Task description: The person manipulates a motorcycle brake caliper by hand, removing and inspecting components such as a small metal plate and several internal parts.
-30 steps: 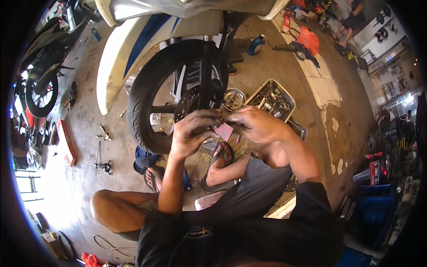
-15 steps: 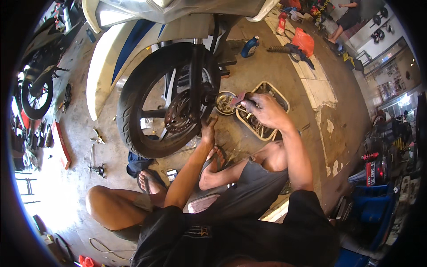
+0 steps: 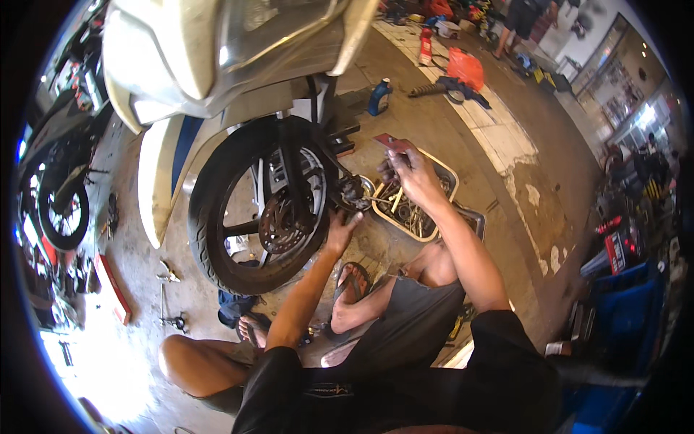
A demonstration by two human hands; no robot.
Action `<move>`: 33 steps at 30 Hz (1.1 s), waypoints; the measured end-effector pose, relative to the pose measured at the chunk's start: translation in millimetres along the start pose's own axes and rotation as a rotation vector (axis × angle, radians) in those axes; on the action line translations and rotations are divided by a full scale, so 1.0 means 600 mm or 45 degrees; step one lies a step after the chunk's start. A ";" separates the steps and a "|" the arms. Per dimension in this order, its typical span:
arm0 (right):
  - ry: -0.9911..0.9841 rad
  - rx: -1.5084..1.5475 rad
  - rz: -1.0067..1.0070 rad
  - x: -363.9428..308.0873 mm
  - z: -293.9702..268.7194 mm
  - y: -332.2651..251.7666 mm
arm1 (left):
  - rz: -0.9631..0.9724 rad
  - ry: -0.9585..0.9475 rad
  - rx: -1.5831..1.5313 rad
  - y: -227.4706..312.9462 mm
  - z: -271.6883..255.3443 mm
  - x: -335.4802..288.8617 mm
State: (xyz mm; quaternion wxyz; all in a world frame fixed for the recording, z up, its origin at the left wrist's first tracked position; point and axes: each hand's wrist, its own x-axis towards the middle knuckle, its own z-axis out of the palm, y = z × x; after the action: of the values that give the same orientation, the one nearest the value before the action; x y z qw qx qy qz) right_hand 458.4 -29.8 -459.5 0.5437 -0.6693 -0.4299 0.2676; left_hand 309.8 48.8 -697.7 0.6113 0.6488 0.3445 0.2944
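Note:
My right hand [image 3: 412, 176] pinches a small dark red sheet [image 3: 391, 142], possibly sandpaper, above a tray of tools. Low beside the motorcycle's front wheel [image 3: 207, 246], my left hand [image 3: 340, 235] has its thumb spread, and its other fingers partly show at the tyre's edge. It seems to hold nothing. Between my hands, a dark metal part [image 3: 351, 190] sits by the fork at a round metal bowl [image 3: 367, 203]. The brake disc [image 3: 285, 230] shows on the wheel's near side.
The cream-rimmed tray [image 3: 454, 182] holds several metal tools. Beyond are a blue bottle [image 3: 379, 97], a shock absorber [image 3: 429, 90] and an orange-red bag [image 3: 465, 69]. A long red box [image 3: 113, 289] lies at left. A person [image 3: 517, 23] stands far right.
The view has shifted, showing more of the motorcycle's front. My right hand has lifted the red sheet away from the bowl, to above the tray's far side. My left hand stays by the wheel.

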 end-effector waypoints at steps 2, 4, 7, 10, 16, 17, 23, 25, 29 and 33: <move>0.004 -0.036 -0.035 0.002 0.008 -0.006 | 0.163 -0.236 0.093 -0.053 -0.008 -0.019; -0.083 -0.068 -0.060 0.007 0.057 -0.025 | 0.345 -0.204 0.339 -0.138 -0.059 -0.047; -0.012 -0.375 -0.014 -0.012 -0.020 -0.003 | 0.265 -0.200 -1.115 0.035 0.080 -0.141; -0.080 -0.337 0.001 -0.021 0.005 -0.040 | 0.158 0.077 -1.485 0.162 0.062 -0.182; -0.058 -0.665 -0.216 -0.026 0.048 -0.037 | -0.089 0.439 -1.277 0.238 0.008 -0.183; -0.087 -0.634 -0.253 -0.028 0.057 -0.038 | -0.078 0.432 -1.225 0.237 -0.004 -0.184; -0.129 -0.440 -0.264 -0.037 0.080 -0.072 | -0.090 -0.418 -1.486 0.226 -0.100 -0.146; -0.131 -0.244 -0.241 -0.040 0.065 -0.074 | -0.131 -0.611 -1.535 0.252 -0.127 -0.148; -0.129 0.393 -0.232 -0.104 0.018 -0.101 | 0.021 -0.844 -1.303 0.299 -0.144 -0.143; 0.056 0.623 -0.080 -0.248 -0.007 -0.107 | -0.015 -0.768 -1.349 0.333 -0.106 -0.142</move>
State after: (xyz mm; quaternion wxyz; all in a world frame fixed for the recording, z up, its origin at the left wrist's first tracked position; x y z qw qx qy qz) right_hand 371.2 -158.7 -412.9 0.7068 -0.5097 -0.3610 0.3322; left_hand 225.7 14.5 -490.4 0.9232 0.3091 -0.0338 0.2257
